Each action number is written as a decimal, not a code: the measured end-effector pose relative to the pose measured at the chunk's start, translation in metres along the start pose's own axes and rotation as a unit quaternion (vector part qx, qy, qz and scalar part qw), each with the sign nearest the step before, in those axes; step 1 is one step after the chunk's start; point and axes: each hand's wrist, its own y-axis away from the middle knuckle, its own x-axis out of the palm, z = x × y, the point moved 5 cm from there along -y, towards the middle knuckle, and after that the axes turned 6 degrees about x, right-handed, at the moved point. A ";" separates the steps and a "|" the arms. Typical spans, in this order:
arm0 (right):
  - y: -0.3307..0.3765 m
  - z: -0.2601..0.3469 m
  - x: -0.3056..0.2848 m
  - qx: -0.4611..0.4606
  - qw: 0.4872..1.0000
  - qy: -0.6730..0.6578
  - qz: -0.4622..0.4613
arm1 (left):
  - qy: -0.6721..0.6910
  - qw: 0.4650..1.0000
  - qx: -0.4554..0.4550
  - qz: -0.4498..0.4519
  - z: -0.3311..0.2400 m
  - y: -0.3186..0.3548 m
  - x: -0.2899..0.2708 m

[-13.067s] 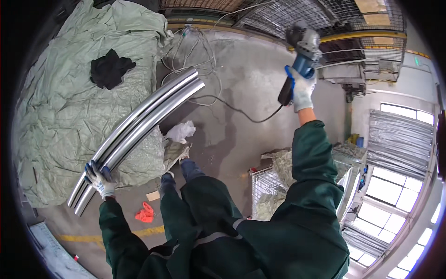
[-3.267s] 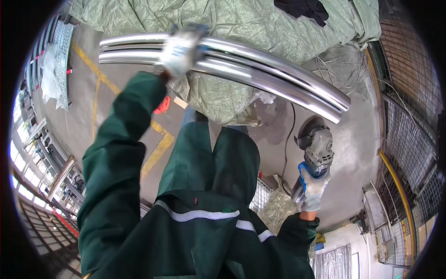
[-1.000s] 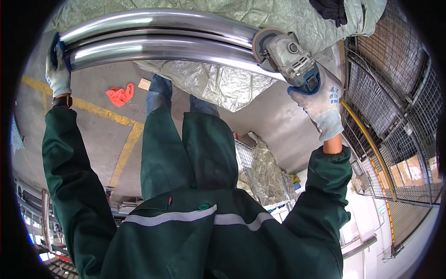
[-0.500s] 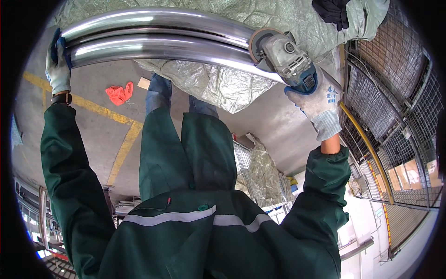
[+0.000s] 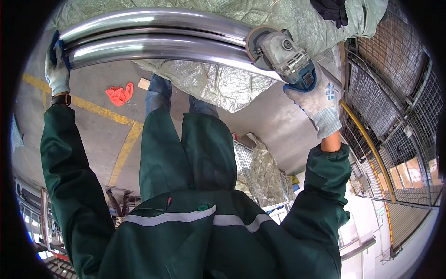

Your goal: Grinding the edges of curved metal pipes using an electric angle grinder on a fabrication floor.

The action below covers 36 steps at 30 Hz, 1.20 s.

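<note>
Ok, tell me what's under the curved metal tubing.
A crumpled greenish sheet shows past both long edges of the tubing, with grey floor visible below the left part. Whatever the tubing directly covers is hidden.

Can pass between left sleeve (image 5: 69,158) and trouser legs (image 5: 161,149), nearside of tubes (image 5: 162,48); meets angle grinder (image 5: 284,53) at right, mesh panels (image 5: 392,100) beyond.

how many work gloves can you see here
2: one work glove on the left hand, at the left end of the curved metal tubes; the other glove on the right hand, gripping the angle grinder. Others could be hidden.
</note>
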 end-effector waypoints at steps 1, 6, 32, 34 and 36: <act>0.000 0.002 -0.001 -0.004 1.000 -0.008 -0.004 | 0.007 1.000 -0.002 0.000 0.000 0.000 0.000; 0.000 -0.007 -0.005 0.015 1.000 0.004 0.008 | 0.010 1.000 -0.009 -0.001 -0.004 0.001 0.001; -0.005 0.007 -0.019 0.036 0.999 -0.002 0.033 | -0.058 0.998 0.014 -0.001 -0.018 0.001 0.003; -0.005 0.001 -0.020 0.045 0.998 -0.025 0.040 | -0.062 0.998 0.011 -0.002 -0.020 0.001 0.005; -0.005 -0.001 -0.020 0.045 0.998 -0.022 0.045 | -0.052 0.999 0.003 -0.003 -0.021 0.001 0.007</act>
